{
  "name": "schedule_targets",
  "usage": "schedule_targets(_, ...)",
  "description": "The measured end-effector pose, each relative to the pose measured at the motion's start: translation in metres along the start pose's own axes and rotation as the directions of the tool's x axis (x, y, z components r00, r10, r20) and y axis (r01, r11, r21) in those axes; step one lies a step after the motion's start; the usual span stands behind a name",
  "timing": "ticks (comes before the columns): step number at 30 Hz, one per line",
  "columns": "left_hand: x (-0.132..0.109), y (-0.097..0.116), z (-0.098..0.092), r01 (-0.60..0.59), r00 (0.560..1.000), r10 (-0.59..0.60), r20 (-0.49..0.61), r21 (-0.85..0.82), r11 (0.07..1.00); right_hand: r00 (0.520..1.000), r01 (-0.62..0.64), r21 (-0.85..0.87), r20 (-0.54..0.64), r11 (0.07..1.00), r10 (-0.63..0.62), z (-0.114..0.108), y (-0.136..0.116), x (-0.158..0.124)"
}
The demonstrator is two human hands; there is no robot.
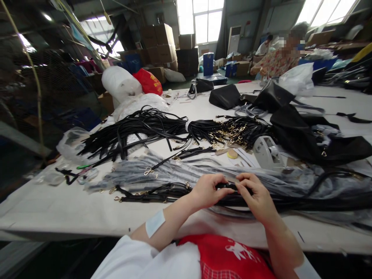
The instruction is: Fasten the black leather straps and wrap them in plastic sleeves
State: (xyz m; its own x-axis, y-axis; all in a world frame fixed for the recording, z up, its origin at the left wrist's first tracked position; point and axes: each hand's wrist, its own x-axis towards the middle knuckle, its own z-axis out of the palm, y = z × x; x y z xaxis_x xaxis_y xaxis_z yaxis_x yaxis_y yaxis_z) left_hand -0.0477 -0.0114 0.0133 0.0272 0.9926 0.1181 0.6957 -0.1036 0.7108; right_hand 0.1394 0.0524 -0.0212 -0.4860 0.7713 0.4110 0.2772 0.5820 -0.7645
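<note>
My left hand (209, 189) and my right hand (255, 195) meet above the near side of the table, both closed on a black strap (229, 186). Thumbs and fingertips pinch it from either side, and part of it is hidden by my fingers. Beneath and behind my hands lie long straps in clear plastic sleeves (171, 172). To the left of my left hand is a row of black straps with gold clasps (151, 193). Farther back, a large bundle of black straps (139, 126) is tied with a white band, its gold clasps (232, 133) spread to the right.
A white tape dispenser (266, 151) stands behind my right hand, near a yellow disc (232, 154). Black bags (308, 135) cover the right side of the table. A plastic-wrapped roll (120, 83) and a red bag (148, 81) sit at the far left. A co-worker (279, 62) is across the table.
</note>
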Motion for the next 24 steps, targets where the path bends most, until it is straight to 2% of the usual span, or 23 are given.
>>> schedule_targets(8, 0.000, 0.000, 0.003, -0.076, 0.992, 0.068, 0.110, 0.076, 0.994, 0.988, -0.013, 0.071, 0.156, 0.997, 0.002, -0.001, 0.002, -0.001)
schedule_targets(14, 0.000, 0.002, 0.007, -0.088, 0.985, 0.072, 0.158, 0.099, 0.991, 0.984, 0.011, 0.112, 0.174, 0.994, -0.030, 0.004, -0.003, -0.003)
schedule_targets(20, 0.000, 0.006, 0.006, -0.090, 0.989, 0.088, 0.116, 0.018, 0.996, 0.981, -0.007, 0.208, 0.192, 0.978, -0.034, -0.002, 0.002, -0.004)
schedule_targets(24, 0.003, 0.006, 0.003, -0.077, 0.997, 0.078, 0.013, -0.047, 0.996, 0.994, -0.072, 0.261, 0.097, 0.963, 0.048, -0.012, 0.013, -0.003)
